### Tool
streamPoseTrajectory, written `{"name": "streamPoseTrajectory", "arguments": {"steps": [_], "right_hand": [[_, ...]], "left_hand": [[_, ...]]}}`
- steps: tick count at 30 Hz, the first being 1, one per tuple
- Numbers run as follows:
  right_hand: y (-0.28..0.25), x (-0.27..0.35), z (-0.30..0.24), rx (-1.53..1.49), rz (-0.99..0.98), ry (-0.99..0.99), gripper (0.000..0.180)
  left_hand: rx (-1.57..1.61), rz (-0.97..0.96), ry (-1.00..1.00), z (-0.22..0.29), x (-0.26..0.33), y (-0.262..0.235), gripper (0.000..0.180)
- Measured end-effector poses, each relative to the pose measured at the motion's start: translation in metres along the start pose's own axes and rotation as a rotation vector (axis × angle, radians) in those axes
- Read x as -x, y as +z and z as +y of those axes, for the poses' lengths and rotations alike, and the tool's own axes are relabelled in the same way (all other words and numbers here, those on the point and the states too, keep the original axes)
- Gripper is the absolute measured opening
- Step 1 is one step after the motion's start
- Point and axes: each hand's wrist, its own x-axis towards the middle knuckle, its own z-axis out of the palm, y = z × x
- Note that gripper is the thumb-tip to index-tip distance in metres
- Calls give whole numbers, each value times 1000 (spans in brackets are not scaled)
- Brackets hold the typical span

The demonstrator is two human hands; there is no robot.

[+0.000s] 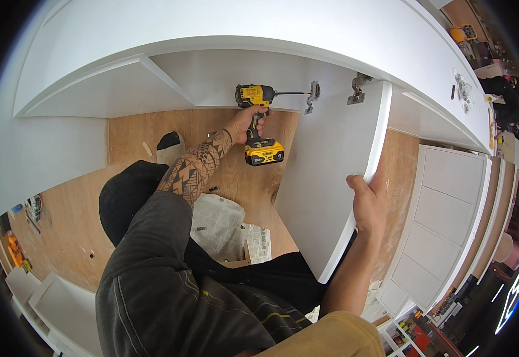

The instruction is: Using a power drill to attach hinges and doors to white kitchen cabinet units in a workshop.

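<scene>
My left hand [248, 124] is wrapped round the grip of a yellow and black cordless impact driver [254, 94]. Its long bit [292, 93] points right, with the tip at a metal hinge [314, 93]; whether it sits in a screw is too small to tell. A second metal hinge [356, 92] is close to the top end of a white cabinet door [325, 160]. My right hand [369, 205] grips the door's right edge, thumb on the near face and fingers partly hidden. The door stands out from the white cabinet [212, 74].
A black-clad knee [129, 199] and a foot [170, 147] are beneath my left arm. Newspaper sheets [215, 220] lie on the wood-look floor [69, 238]. White panelled furniture [432, 214] stands right. Small hardware [463, 92] rests on the cabinet top; tools [15, 253] lie far left.
</scene>
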Motion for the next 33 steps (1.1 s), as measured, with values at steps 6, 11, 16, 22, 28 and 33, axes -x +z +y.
{"name": "streamPoseTrajectory", "arguments": {"steps": [6,11,16,22,28,33], "right_hand": [[3,-4,3,-15,11,11,79],[7,-5,8,-64,5,5,80],[7,-2,12,-62,16,-9,80],[5,-1,11,-60,-1,-23,81],[10,-1,13,-77,-4,-61,80],[13,-3,12,-73,4,-53,80]], "left_hand": [[-13,12,13,1,-2,-2,23],[-28,22,16,2,-5,-5,22],[-22,5,-15,15,-10,-10,21],[11,-51,-48,25,-16,-15,18],[45,-53,-53,20,-18,-18,20],[24,-56,-56,24,-20,-20,20]]}}
